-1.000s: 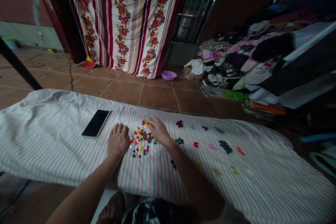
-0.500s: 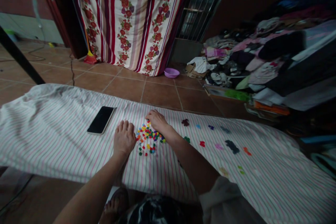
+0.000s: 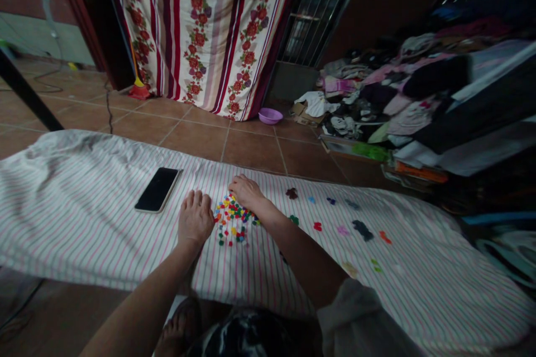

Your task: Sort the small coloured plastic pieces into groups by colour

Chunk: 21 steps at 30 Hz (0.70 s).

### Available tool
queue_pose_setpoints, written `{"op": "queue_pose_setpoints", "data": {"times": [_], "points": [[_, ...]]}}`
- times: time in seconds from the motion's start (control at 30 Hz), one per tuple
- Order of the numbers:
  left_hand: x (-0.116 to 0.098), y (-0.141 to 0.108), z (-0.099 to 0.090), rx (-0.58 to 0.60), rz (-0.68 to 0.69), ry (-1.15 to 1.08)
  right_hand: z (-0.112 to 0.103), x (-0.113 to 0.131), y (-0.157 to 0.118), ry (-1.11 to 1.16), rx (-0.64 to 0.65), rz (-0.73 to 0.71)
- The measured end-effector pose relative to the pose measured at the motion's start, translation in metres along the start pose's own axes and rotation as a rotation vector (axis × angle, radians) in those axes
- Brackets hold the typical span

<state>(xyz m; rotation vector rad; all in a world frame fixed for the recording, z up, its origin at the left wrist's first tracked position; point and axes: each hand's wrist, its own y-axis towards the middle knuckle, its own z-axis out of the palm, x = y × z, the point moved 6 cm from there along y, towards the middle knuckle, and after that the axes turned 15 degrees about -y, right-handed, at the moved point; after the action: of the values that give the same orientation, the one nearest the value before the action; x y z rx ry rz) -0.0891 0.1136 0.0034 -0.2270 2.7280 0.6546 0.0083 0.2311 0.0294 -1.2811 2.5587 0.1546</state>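
A small heap of many-coloured beads (image 3: pixel 232 220) lies on a pink-and-green striped cloth (image 3: pixel 84 217). My left hand (image 3: pixel 195 218) rests flat on the cloth just left of the heap, fingers together and pointing away. My right hand (image 3: pixel 245 192) sits at the heap's far edge with its fingers curled down onto the beads; whether it pinches one is too small to tell. To the right, small sorted clusters lie apart on the cloth: a dark red cluster (image 3: pixel 291 193), a green cluster (image 3: pixel 294 220), a red cluster (image 3: pixel 317 226) and a dark blue cluster (image 3: pixel 362 230).
A black phone (image 3: pixel 157 189) lies face up left of my left hand. Beyond the cloth are brown floor tiles, a flowered striped curtain (image 3: pixel 218 28), a purple bowl (image 3: pixel 269 116) and a pile of clothes (image 3: pixel 397 95) at the right. My foot (image 3: pixel 178 329) shows below.
My right hand moved from the heap's right side to its far edge, fingers curling down. My left hand stayed beside the heap. The view shifted slightly.
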Motion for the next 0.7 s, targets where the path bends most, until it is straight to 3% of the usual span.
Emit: {"op": "queue_pose_setpoints", "data": {"times": [0.2, 0.4, 0.53, 0.7], "points": [[0.000, 0.000, 0.001, 0.006, -0.004, 0.015, 0.002, -0.007, -0.005, 0.151, -0.116, 0.092], [-0.003, 0.000, -0.004, 0.024, 0.006, 0.010, 0.007, -0.027, -0.023, 0.304, -0.195, 0.295], [-0.001, -0.001, -0.003, 0.029, -0.007, 0.003, 0.011, -0.052, -0.046, 0.343, -0.188, 0.396], [0.000, -0.002, 0.000, 0.052, -0.017, 0.008, 0.017, -0.100, -0.087, 0.346, -0.189, 0.561]]}}
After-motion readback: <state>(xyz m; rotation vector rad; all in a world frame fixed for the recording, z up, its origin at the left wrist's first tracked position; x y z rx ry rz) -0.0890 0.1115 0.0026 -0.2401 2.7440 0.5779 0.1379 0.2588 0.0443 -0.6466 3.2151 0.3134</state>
